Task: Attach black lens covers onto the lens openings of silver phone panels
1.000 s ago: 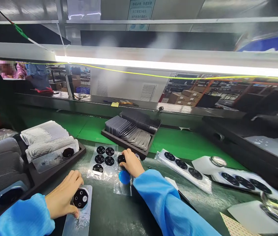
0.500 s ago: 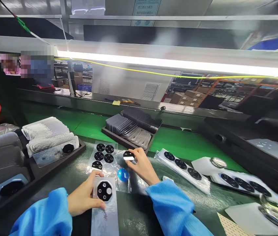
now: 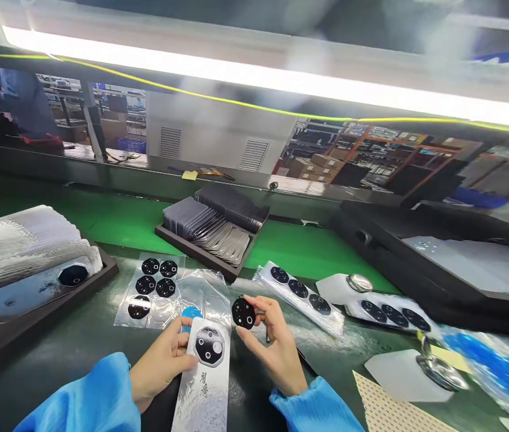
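Observation:
My left hand [image 3: 162, 363] grips a silvery phone back cover [image 3: 203, 399] by its left edge, near the top. The cover carries an octagonal black camera area with round holes. Between the fingertips of my right hand [image 3: 277, 345] is a black octagonal camera lens plate [image 3: 242, 313], held up just right of the cover and apart from it. Beyond the left hand lies a clear film sheet [image 3: 122, 313] bearing several similar black plates [image 3: 146, 285]. A round blue film piece [image 3: 191, 313] shows partly behind the cover's top.
On the left, a dark tray [image 3: 108, 270] holds stacked back covers. A second tray [image 3: 173, 240] of dark panels stands at centre back. Strips of lens plates [image 3: 298, 289], metal-topped bottles [image 3: 358, 282] and a large black case [image 3: 344, 234] occupy the right. Another person [image 3: 24, 99] is at the far left.
My right hand has lifted the lens plate off the film sheet and brought it beside the back cover, turning its dark face toward me. The view has tilted down and shifted right.

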Demonstrator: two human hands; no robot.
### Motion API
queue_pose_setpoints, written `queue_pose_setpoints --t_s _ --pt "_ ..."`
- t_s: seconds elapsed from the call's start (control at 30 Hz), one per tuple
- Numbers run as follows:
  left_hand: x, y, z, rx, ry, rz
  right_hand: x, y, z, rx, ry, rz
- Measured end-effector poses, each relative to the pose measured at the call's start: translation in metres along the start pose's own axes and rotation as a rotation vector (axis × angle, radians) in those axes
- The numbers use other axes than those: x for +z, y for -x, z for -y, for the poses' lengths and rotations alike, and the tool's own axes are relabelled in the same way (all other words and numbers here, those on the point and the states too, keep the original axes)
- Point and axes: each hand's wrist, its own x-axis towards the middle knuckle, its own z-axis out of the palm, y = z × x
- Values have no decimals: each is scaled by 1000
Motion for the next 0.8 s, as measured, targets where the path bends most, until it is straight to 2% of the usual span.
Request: queue_pose_setpoints --t_s 0.13,0.37,0.6,0.8 --pt "2 -4 0 -4 19 -35 0 4 -7 27 17 50" --pt "0 -5 -4 -63 31 -74 2 6 -2 13 30 90" --pt "-3 -7 -4 -91 60 -88 4 6 -2 8 21 105" --pt "-1 -4 -14 -129 20 -75 3 7 -2 45 42 163"
